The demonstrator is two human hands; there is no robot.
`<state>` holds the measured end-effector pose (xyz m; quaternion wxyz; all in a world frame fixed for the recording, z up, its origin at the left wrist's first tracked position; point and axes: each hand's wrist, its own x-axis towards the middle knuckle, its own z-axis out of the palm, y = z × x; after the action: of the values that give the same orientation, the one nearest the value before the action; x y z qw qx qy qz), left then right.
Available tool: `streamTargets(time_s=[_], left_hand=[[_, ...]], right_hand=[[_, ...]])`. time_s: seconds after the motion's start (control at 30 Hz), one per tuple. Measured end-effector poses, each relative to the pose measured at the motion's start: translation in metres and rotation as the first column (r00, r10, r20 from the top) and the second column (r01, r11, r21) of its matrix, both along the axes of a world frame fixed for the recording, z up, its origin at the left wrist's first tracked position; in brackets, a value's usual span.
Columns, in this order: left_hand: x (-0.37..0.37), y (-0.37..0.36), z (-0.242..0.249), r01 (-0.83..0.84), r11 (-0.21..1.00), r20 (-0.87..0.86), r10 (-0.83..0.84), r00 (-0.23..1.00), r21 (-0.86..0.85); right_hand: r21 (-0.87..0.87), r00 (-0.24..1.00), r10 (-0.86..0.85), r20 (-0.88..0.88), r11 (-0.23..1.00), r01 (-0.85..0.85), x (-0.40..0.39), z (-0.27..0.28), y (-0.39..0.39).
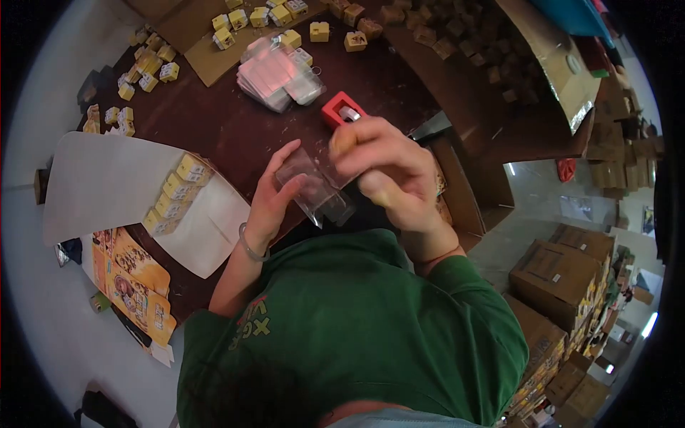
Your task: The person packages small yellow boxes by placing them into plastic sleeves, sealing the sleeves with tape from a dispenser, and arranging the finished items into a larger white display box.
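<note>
My left hand grips a clear plastic box in front of my chest, thumb over its near side and fingers along its far edge. Beside the box's right end is my right hand, its fingers curled in and slightly blurred. Whatever may be pinched in them is hidden. Just beyond the right hand lies a red tape dispenser, partly covered by the fingers. Farther back on the dark table sits a pile of flat clear plastic boxes.
Small yellow boxes lie scattered at the back and left. A row of yellow boxes stands by a white sheet. A printed orange carton lies at left. An open cardboard box with brown cubes is at right, cartons below.
</note>
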<state>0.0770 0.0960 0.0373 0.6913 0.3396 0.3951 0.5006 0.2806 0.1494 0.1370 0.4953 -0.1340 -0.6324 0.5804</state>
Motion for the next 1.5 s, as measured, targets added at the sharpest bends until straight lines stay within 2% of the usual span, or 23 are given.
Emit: streamTargets(time_s=[0.07, 0.13, 0.23, 0.57, 0.63, 0.7, 0.73, 0.8, 0.83, 0.87, 0.93, 1.0, 1.07, 1.13, 1.17, 1.2, 1.23, 1.27, 1.3, 1.37, 1.4, 1.47, 1.5], left_hand=[[0.008, -0.002, 0.003, 0.028, 0.999, 0.124, -0.024, 0.992, -0.028], [0.015, -0.002, -0.001, 0.078, 0.996, -0.064, -0.081, 0.995, -0.048], [0.02, -0.005, 0.005, 0.081, 0.996, 0.017, -0.082, 0.997, 0.028], [0.014, -0.015, 0.007, 0.032, 0.996, 0.094, -0.04, 0.995, 0.086], [0.012, -0.013, 0.0, -0.063, 0.994, 0.145, 0.05, 0.988, 0.087], [0.008, -0.007, -0.004, -0.164, 0.984, 0.172, 0.151, 0.973, 0.064], [0.009, -0.005, 0.002, -0.23, 0.973, 0.312, 0.228, 0.922, -0.032], [-0.004, -0.003, 0.001, -0.226, 0.971, 0.49, 0.233, 0.84, -0.074], [-0.01, -0.002, -0.004, -0.233, 0.962, 0.494, 0.272, 0.826, -0.14], [-0.013, -0.002, -0.008, -0.26, 0.957, 0.49, 0.289, 0.822, -0.128], [-0.012, -0.003, -0.015, -0.301, 0.947, 0.485, 0.316, 0.816, -0.11], [-0.011, -0.002, -0.024, -0.281, 0.953, 0.504, 0.3, 0.81, -0.115], [-0.007, 0.0, -0.028, -0.281, 0.956, 0.52, 0.283, 0.806, -0.085], [-0.005, -0.001, -0.027, -0.302, 0.953, 0.531, 0.263, 0.806, -0.012], [-0.009, 0.0, -0.027, -0.229, 0.972, 0.437, 0.226, 0.871, -0.046], [-0.019, 0.002, -0.027, -0.158, 0.984, 0.341, 0.178, 0.923, -0.084], [-0.025, 0.006, -0.024, -0.095, 0.988, 0.247, 0.123, 0.961, -0.123], [-0.028, 0.005, -0.016, -0.058, 0.998, -0.076, 0.056, 0.996, -0.025], [-0.033, 0.005, -0.017, -0.037, 0.999, 0.011, 0.038, 0.999, -0.032], [-0.038, 0.008, -0.02, 0.01, 0.999, 0.178, -0.001, 0.984, -0.05], [-0.029, 0.012, -0.015, -0.059, 0.996, 0.017, 0.06, 0.998, -0.061], [-0.032, 0.015, -0.034, -0.098, 0.982, 0.122, 0.118, 0.985, -0.159], [-0.033, 0.017, -0.041, -0.113, 0.971, 0.172, 0.15, 0.974, -0.209]], right_hand=[[0.197, 0.918, 0.245, -0.31, 0.962, -0.19, -0.014, 0.029, 0.0], [0.311, 0.776, 0.41, -0.478, 0.906, -0.287, -0.031, 0.052, -0.007], [0.282, 0.761, 0.392, -0.517, 0.917, -0.281, -0.035, 0.059, -0.021], [0.229, 0.798, 0.322, -0.51, 0.945, -0.236, -0.04, 0.065, -0.031], [0.193, 0.822, 0.276, -0.499, 0.96, -0.205, -0.041, 0.061, -0.032], [0.128, 0.87, 0.19, -0.455, 0.981, -0.147, -0.042, 0.056, -0.034], [0.076, 0.907, 0.113, -0.407, 0.993, -0.09, -0.043, 0.048, -0.031], [0.001, 0.961, -0.033, -0.274, 0.999, 0.034, -0.043, 0.024, -0.024], [0.011, 0.981, -0.085, -0.176, 0.996, 0.089, -0.043, 0.004, -0.019], [0.062, 0.99, -0.12, -0.07, 0.99, 0.125, -0.041, -0.015, -0.014], [0.172, 0.967, -0.215, 0.138, 0.966, 0.19, -0.036, -0.055, 0.001], [0.285, 0.879, -0.347, 0.327, 0.923, 0.258, -0.029, -0.078, 0.011], [0.196, 0.81, -0.406, 0.423, 0.914, 0.355, -0.019, -0.085, 0.018], [-0.183, 0.883, -0.146, 0.446, 0.951, 0.249, -0.004, -0.091, 0.03], [-0.402, 0.91, 0.111, 0.4, 0.913, 0.065, 0.005, -0.098, 0.035], [-0.314, 0.865, 0.073, 0.497, 0.944, 0.101, 0.005, -0.088, 0.034], [0.034, 0.843, -0.109, 0.527, 0.994, 0.107, 0.005, -0.088, 0.04], [0.38, 0.819, -0.29, 0.496, 0.92, 0.096, 0.007, -0.088, 0.046], [0.495, 0.765, -0.356, 0.536, 0.867, 0.056, 0.009, -0.085, 0.049], [0.614, 0.856, -0.278, 0.435, 0.788, -0.055, 0.004, -0.088, 0.056], [0.614, 0.861, -0.224, 0.456, 0.78, -0.122, 0.002, -0.087, 0.06], [0.463, 0.885, 0.053, 0.462, 0.837, -0.292, 0.001, -0.073, 0.088], [0.259, 0.873, 0.086, 0.48, 0.937, -0.235, 0.009, -0.064, 0.114]])
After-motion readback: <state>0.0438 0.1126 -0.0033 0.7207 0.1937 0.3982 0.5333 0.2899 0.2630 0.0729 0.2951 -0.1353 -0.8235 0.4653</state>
